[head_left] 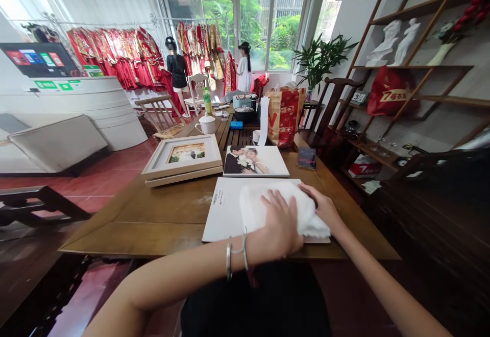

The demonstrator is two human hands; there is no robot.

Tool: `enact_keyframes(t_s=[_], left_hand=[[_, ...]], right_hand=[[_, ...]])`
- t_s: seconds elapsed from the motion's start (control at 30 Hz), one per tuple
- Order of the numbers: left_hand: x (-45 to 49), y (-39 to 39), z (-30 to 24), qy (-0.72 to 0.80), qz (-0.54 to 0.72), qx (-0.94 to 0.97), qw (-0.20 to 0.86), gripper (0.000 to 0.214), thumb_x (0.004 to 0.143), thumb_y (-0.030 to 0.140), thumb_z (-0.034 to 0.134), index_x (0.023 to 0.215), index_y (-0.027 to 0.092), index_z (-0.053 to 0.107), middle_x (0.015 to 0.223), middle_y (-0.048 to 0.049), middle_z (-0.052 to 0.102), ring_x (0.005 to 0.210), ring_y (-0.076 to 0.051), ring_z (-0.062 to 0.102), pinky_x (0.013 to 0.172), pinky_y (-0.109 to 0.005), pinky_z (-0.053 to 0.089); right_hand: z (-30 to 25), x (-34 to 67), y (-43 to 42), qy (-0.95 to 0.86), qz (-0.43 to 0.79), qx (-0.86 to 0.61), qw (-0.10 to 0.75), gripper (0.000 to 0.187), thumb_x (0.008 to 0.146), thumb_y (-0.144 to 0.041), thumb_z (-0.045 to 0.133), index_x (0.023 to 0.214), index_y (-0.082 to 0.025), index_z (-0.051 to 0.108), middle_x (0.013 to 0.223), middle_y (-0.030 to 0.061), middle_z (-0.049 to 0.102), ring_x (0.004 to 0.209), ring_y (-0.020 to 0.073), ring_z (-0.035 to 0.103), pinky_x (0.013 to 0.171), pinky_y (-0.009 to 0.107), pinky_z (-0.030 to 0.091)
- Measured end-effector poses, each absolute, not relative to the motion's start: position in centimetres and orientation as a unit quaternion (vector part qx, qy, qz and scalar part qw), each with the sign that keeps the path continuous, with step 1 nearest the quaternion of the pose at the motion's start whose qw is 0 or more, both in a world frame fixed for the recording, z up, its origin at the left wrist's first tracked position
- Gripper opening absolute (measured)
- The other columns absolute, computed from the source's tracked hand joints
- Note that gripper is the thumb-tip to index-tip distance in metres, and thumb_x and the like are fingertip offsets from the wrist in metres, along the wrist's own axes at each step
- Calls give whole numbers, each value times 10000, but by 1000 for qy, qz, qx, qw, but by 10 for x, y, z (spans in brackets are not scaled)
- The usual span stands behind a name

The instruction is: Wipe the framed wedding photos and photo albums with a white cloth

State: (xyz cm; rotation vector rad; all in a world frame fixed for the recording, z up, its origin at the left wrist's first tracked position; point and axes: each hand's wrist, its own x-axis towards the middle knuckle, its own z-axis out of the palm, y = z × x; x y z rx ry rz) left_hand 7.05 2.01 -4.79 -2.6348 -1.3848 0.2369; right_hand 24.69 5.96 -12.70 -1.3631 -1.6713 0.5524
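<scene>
A white panel (224,224) with small print along its left side lies flat near the front edge of the wooden table. On its right part rests a white, soft-looking cloth (250,204), bunched toward the right. My left hand (281,222) presses flat on this cloth, fingers spread, a bangle and a green band at the wrist. At the panel's far right corner, my right hand (323,207) curls its fingers over the edge, beside the cloth. Just beyond lies a wedding photo panel (268,161), face up. Stacked picture frames (186,158) sit to its left.
A small dark stand (307,158) is at the table's right edge. Farther back stand a white lidded cup (206,123), a paper bag (285,117), a green bottle (207,101) and a black pot (245,113). Two people stand by red garments. Shelves rise on the right.
</scene>
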Motion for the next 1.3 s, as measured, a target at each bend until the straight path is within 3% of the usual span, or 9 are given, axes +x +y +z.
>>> enact_keyframes(t_s=[0.17,0.4,0.53,0.77,0.93,1.1,1.3], left_hand=[[70,61,-47,-487,77,-867,75,796,809,547,477,1429,120,217,1433,-254,256,1310,-438,209,982,-584,219],[47,-32,-41,-343,113,-925,117,909,754,583,511,1426,55,202,1433,-263,244,1300,-454,219,1002,-564,215],[35,-55,-47,-320,96,-937,105,960,691,636,550,1423,95,244,1420,-240,297,1293,-455,239,1004,-546,228],[54,29,-47,-444,51,-892,65,795,761,505,566,1382,81,306,1392,-255,330,1290,-418,260,997,-518,231],[50,62,-44,-417,44,-906,54,733,794,439,530,1388,97,271,1397,-253,315,1305,-395,244,1008,-512,212],[34,12,-41,-347,76,-933,48,825,771,470,535,1417,79,202,1443,-267,210,1326,-424,164,1020,-546,194],[23,-43,-43,-325,61,-942,53,874,754,538,527,1427,86,199,1453,-247,201,1335,-418,142,1043,-547,162]], right_hand=[[-122,244,56,-700,186,-553,412,506,707,-210,585,1209,-196,526,1200,103,626,1110,263,581,938,395,457],[-115,237,54,-691,147,-588,393,407,762,-228,522,1162,-197,591,1223,103,613,1142,262,560,965,420,440],[-114,235,55,-709,130,-572,393,318,807,-239,486,1081,-201,644,1231,100,607,1182,247,529,1017,435,393],[-117,242,54,-729,127,-549,389,353,779,-216,498,1099,-185,644,1227,108,609,1177,258,533,998,428,417],[-120,241,53,-731,115,-544,396,367,782,-188,486,1115,-216,636,1215,80,622,1168,251,541,990,423,424],[-119,239,54,-730,132,-549,385,403,753,-144,495,1128,-203,631,1259,90,588,1200,246,512,1018,418,398],[-117,237,58,-720,132,-560,387,319,823,-241,482,1096,-204,643,1250,102,591,1199,243,513,1027,449,380]])
